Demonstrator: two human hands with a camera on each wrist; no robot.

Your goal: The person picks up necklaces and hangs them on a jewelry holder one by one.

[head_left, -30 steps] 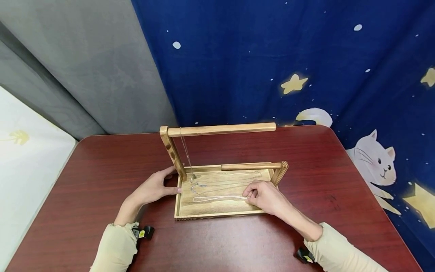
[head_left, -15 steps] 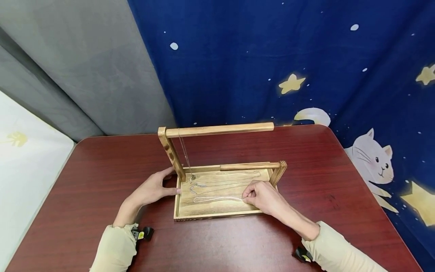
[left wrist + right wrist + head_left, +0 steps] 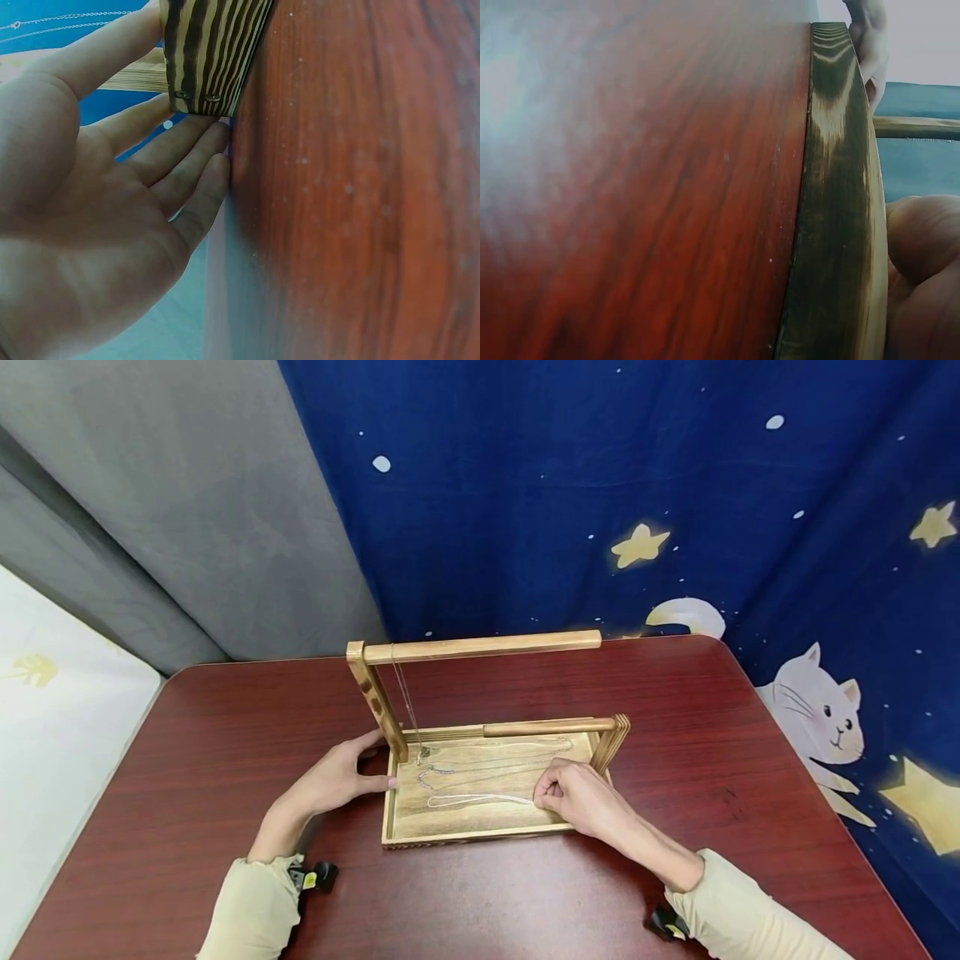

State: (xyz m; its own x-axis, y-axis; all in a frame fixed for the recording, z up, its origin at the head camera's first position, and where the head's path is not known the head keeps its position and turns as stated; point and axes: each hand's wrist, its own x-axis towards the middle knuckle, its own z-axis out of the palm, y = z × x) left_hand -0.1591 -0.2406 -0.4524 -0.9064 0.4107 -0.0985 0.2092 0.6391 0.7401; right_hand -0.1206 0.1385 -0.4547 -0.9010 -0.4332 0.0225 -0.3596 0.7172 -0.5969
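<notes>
A wooden jewellery tray (image 3: 480, 837) stands on the table, with a post and crossbar (image 3: 487, 646) rising at its left. My left hand (image 3: 341, 777) rests at the tray's left end, thumb on the end wall and fingers behind the corner. In the left wrist view its fingers lie nearly straight by the striped end (image 3: 210, 60). Near the tray's front right, my right hand (image 3: 588, 797) pinches the right end of a thin white necklace (image 3: 472, 799) stretched out in a narrow loop. The right wrist view shows only part of that hand (image 3: 926, 262), its fingertips hidden.
A chain necklace (image 3: 406, 693) hangs from the crossbar's left, its pendant (image 3: 423, 753) near the tray floor. More fine chains lie in the tray, including a silvery one (image 3: 435, 769). A lower bar (image 3: 551, 727) on a right post (image 3: 612, 743) spans the back. Curtains (image 3: 487, 502) close off the far side.
My right fingertips sit slightly further left along the white necklace, still pinching it. The left hand keeps its place on the tray. The head view has shifted slightly.
</notes>
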